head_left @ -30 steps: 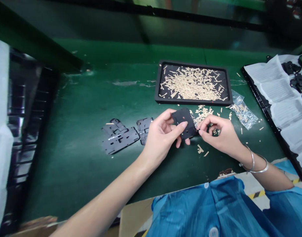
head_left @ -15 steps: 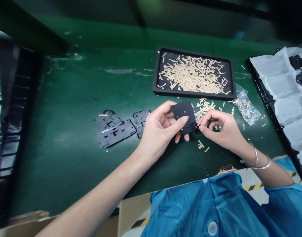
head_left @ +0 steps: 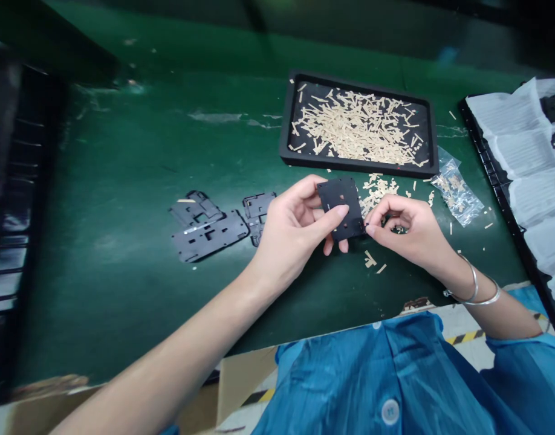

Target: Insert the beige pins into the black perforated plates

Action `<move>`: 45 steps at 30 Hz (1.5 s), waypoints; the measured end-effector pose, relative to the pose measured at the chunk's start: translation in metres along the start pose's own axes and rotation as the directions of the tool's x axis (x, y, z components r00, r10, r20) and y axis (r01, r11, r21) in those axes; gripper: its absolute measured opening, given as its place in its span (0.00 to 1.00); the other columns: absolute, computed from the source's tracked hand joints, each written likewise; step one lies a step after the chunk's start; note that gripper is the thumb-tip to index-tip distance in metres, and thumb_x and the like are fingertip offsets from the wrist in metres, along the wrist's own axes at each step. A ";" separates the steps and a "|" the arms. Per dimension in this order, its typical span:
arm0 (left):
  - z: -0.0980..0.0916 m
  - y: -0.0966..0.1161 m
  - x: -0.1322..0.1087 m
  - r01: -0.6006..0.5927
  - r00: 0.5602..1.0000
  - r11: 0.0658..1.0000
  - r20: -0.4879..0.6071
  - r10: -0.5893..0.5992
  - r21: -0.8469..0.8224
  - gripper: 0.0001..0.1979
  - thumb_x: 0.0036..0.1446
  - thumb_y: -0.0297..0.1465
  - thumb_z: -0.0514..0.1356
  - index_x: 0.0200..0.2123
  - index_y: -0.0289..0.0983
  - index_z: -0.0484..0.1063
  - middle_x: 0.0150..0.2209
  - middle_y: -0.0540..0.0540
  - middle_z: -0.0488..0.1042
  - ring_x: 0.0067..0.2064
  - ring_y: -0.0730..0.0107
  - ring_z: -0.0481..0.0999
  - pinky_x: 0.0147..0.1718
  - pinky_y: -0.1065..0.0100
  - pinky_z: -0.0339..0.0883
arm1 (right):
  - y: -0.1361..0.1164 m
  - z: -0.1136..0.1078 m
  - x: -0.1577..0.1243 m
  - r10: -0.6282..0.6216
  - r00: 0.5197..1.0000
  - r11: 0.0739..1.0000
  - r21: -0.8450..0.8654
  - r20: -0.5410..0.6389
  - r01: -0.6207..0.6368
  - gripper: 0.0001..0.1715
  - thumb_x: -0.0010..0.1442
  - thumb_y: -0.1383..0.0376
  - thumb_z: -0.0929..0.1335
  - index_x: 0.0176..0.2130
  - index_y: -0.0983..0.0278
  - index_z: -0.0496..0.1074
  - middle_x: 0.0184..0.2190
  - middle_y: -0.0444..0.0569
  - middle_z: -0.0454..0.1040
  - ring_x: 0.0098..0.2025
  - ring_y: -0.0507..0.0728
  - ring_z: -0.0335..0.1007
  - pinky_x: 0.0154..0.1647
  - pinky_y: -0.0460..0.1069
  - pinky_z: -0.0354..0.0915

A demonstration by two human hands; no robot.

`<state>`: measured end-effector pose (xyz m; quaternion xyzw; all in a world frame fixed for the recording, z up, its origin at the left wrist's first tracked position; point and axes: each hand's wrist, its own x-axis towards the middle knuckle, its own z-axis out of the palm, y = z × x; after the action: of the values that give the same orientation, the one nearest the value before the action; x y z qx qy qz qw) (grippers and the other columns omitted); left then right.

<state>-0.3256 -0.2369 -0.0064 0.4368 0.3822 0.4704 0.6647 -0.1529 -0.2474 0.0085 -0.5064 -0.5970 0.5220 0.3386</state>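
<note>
My left hand (head_left: 300, 220) grips a flat black plastic plate (head_left: 338, 196) with small holes, its thumb across the face and fingers behind. At the plate's lower right corner, my right hand (head_left: 402, 226) has thumb and index finger pinched together; a tiny dark bit shows at the fingertips, too small to name. Left of my left hand, several black plastic parts (head_left: 211, 235) lie on the green table, one with a beige strip on it. Small beige pieces (head_left: 379, 190) are scattered behind my right hand.
A black tray (head_left: 359, 164) full of beige strips stands behind the hands. Beside it lies a clear plastic bag (head_left: 459, 193) with beige pieces. At the right is a black crate (head_left: 499, 169) with white padding; a dark rack (head_left: 28, 199) stands at the left.
The whole view has shifted slightly, so the table and its contents appear a little higher. Both hands keep almost the same pose around the black plate.
</note>
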 end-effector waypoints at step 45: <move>-0.003 -0.001 0.000 -0.021 0.999 0.999 0.040 0.022 -0.034 0.12 0.51 0.32 0.69 0.33 0.39 0.68 0.25 0.55 0.76 0.17 0.74 0.74 0.08 0.76 0.57 | -0.001 -0.003 0.005 0.181 0.982 0.949 0.253 0.055 -0.189 0.08 0.46 0.69 0.73 0.23 0.65 0.70 0.21 0.40 0.70 0.23 0.46 0.63 0.22 0.43 0.58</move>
<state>-0.3285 -0.2365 -0.0079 0.4388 0.3561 0.4749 0.6745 -0.1520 -0.2418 0.0093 -0.5039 -0.4794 0.6322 0.3414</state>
